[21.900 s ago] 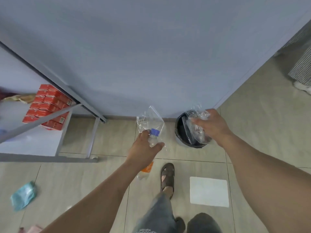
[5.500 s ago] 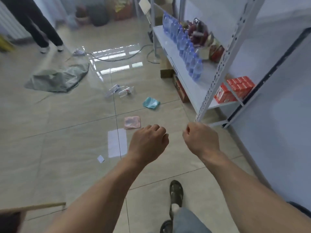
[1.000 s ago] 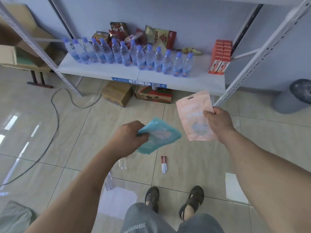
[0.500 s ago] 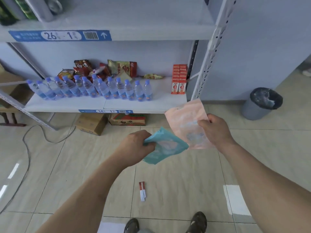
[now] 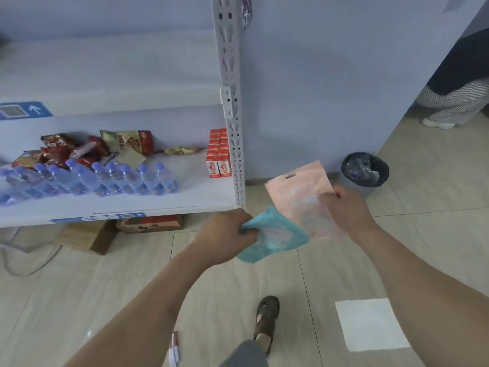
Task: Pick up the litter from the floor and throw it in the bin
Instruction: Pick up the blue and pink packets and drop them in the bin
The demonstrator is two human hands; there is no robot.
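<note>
My left hand (image 5: 225,235) grips a crumpled teal plastic pouch (image 5: 275,235) at chest height. My right hand (image 5: 346,209) holds a flat pink pouch (image 5: 299,193) by its right edge, upright, overlapping the teal one. The grey bin (image 5: 366,172) with a black liner stands on the floor against the wall, just beyond and right of my right hand; clear plastic litter lies inside it. A small red-and-white wrapper (image 5: 174,349) lies on the tiles near my feet.
A white metal shelf (image 5: 230,144) on the left carries water bottles (image 5: 105,178), snack bags and red cartons (image 5: 218,154). Cardboard boxes (image 5: 87,237) sit under it. A white sheet (image 5: 370,323) lies on the floor at right. Another person's legs (image 5: 455,102) stand at far right.
The view has swung right and closer to the bin. Both hands still hold their pouches, now nearer the bin. The floor wrapper has slid toward the bottom edge.
</note>
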